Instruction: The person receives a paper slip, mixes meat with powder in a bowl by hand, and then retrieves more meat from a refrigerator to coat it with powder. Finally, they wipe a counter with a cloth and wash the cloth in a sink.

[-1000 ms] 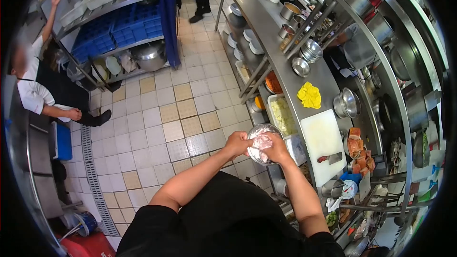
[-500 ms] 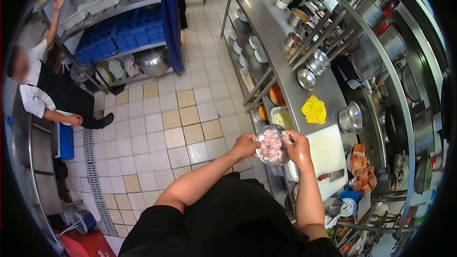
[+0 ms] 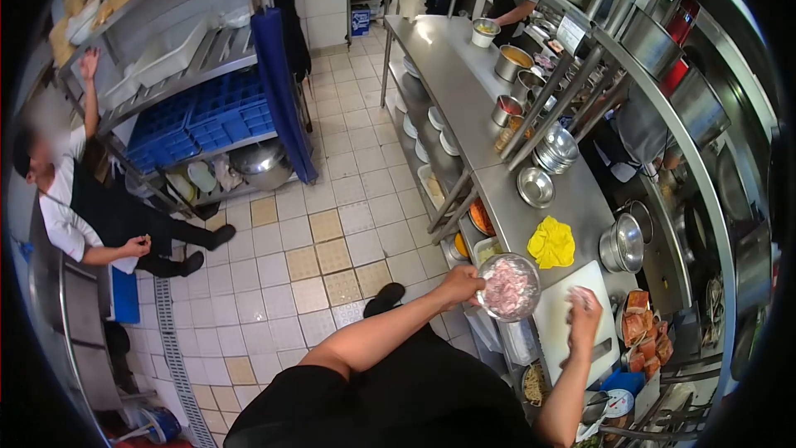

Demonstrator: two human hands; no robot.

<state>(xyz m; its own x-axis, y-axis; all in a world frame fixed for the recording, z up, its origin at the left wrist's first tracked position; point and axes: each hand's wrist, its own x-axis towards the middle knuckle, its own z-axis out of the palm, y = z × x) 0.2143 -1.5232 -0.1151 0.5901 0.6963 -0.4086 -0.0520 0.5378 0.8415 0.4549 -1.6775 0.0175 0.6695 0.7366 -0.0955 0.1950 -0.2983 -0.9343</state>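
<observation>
A round metal bowl [image 3: 533, 299] holds pale pink pieces of raw meat [image 3: 506, 286]. My left hand [image 3: 463, 284] grips its left rim, with the bowl held up at the near edge of the steel counter. To the right of the bowl, my right hand [image 3: 584, 314] hovers above the white cutting board [image 3: 557, 323]; its fingers are slightly curled and apart, with nothing seen in them. A knife blade [image 3: 600, 350] lies on the board, partly hidden by my right hand and arm. Just beyond the board is a crumpled yellow cloth [image 3: 551, 242].
Metal bowls [image 3: 622, 245] and orange-pink chunks [image 3: 643, 328] stand right of the board. Plates and food trays sit on the shelf under the counter [image 3: 448, 75]. A co-worker [image 3: 99, 207] stands at the left near blue crates [image 3: 224, 116]. Another person's arm [image 3: 518, 12] shows at the back.
My right hand has left the bowl and moved right, over the board. The bowl, in my left hand, has shifted right and slightly down. The co-worker's legs now show further apart.
</observation>
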